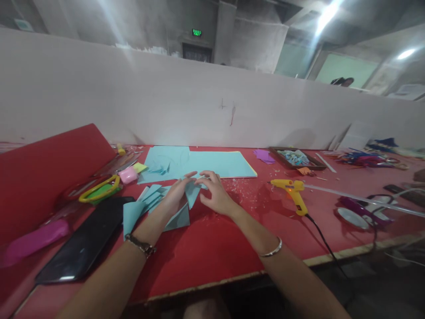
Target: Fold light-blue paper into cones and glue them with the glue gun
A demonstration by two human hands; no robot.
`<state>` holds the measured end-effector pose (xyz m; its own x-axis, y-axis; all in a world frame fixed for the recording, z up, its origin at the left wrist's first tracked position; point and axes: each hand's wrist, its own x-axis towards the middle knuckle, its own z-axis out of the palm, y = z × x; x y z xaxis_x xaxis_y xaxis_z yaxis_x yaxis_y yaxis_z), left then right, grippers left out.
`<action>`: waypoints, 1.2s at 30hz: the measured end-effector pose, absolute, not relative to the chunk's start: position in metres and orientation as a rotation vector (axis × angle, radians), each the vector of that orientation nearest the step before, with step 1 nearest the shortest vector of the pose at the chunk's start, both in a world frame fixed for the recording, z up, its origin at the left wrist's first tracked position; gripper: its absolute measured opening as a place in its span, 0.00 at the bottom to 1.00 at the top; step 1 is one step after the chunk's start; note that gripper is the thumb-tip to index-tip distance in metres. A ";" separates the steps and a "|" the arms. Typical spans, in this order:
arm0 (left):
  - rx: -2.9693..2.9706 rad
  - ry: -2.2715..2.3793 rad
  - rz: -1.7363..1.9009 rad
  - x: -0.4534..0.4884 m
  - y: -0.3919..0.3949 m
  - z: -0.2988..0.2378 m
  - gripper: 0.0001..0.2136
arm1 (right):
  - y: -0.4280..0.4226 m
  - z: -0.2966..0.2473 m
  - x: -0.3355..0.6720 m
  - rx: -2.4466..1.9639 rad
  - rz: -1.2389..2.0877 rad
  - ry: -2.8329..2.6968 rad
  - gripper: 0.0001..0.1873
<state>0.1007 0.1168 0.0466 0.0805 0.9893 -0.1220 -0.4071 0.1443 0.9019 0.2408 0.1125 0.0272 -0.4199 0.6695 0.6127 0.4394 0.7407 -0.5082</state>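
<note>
A piece of folded light blue paper [192,194] is held up between my two hands over the red table. My left hand [177,192] is closed around its left side. Curled fingers of my right hand [217,195] grip the upper right edge, the thumb lower down; their exact contact is partly hidden. More cut and folded blue paper pieces [133,215] lie beneath and left of my left hand, some overlapping. Just beyond my hands, large blue sheets [219,164] are spread flat, with small blue scraps [161,168] on the left one.
To the right, a yellow glue gun [292,192] stands with its cord running off the front edge. Behind it is a tray [318,165] of scraps. A black phone [89,239], yellow-handled scissors [99,189] and a pink object [40,239] lie left. A white partition [199,102] rises behind.
</note>
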 end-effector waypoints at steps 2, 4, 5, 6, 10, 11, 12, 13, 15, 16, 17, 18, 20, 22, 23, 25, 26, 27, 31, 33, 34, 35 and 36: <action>0.855 0.919 1.233 0.100 0.115 0.048 0.14 | 0.114 0.028 0.243 -0.773 0.405 -2.084 0.17; 0.881 0.912 1.224 0.100 0.114 0.050 0.13 | 0.115 0.029 0.244 -0.711 0.506 -2.064 0.15; 0.892 0.907 1.215 0.100 0.113 0.050 0.13 | 0.116 0.030 0.245 -0.689 0.557 -2.044 0.14; 0.900 0.902 1.204 0.099 0.112 0.051 0.13 | 0.116 0.030 0.246 -0.674 0.605 -2.023 0.12; 0.921 0.876 1.185 0.098 0.113 0.050 0.13 | 0.116 0.028 0.246 -0.660 0.742 -1.946 0.10; 0.927 0.867 1.187 0.097 0.113 0.049 0.12 | 0.117 0.028 0.246 -0.665 0.761 -1.933 0.10; 0.932 0.858 1.192 0.097 0.114 0.048 0.12 | 0.117 0.027 0.245 -0.671 0.779 -1.919 0.11; 0.938 0.849 1.198 0.096 0.115 0.047 0.12 | 0.118 0.026 0.245 -0.676 0.797 -1.906 0.11; 0.942 0.833 1.211 0.096 0.117 0.043 0.12 | 0.119 0.025 0.244 -0.678 0.835 -1.879 0.10; 0.942 0.824 1.214 0.095 0.118 0.041 0.12 | 0.119 0.025 0.243 -0.677 0.852 -1.867 0.09; 0.942 0.813 1.212 0.095 0.119 0.040 0.12 | 0.119 0.025 0.242 -0.678 0.865 -1.854 0.08; 0.943 0.797 1.206 0.095 0.119 0.038 0.12 | 0.119 0.025 0.242 -0.680 0.878 -1.840 0.07; 0.954 0.760 1.182 0.095 0.120 0.035 0.14 | 0.119 0.026 0.241 -0.687 0.915 -1.804 0.06; 0.966 0.731 1.171 0.096 0.120 0.033 0.15 | 0.119 0.026 0.241 -0.681 0.969 -1.766 0.07; 0.969 0.726 1.176 0.096 0.120 0.033 0.15 | 0.119 0.026 0.241 -0.673 0.999 -1.749 0.06; 0.971 0.735 1.199 0.096 0.121 0.032 0.15 | 0.119 0.026 0.241 -0.664 1.067 -1.728 0.06; 0.973 0.742 1.209 0.096 0.121 0.032 0.15 | 0.119 0.026 0.241 -0.667 1.103 -1.722 0.06; 0.976 0.747 1.216 0.096 0.121 0.031 0.15 | 0.119 0.025 0.241 -0.676 1.132 -1.717 0.06; 0.981 0.737 1.214 0.098 0.120 0.032 0.15 | 0.120 0.025 0.240 -0.751 1.153 -1.672 0.08; 0.980 0.725 1.209 0.100 0.119 0.033 0.16 | 0.121 0.025 0.240 -0.782 1.125 -1.624 0.09; 0.982 0.718 1.203 0.100 0.118 0.034 0.17 | 0.121 0.026 0.239 -0.794 1.107 -1.599 0.09; 0.984 0.709 1.194 0.101 0.118 0.035 0.18 | 0.121 0.026 0.239 -0.803 1.084 -1.577 0.09; 0.984 0.695 1.180 0.101 0.117 0.036 0.20 | 0.121 0.026 0.238 -0.811 1.059 -1.555 0.09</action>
<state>0.1012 0.1174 0.0355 0.2648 0.9632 0.0463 -0.4271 0.0741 0.9012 0.2384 0.1210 0.0258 -0.2313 0.8975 0.3755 -0.0202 0.3814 -0.9242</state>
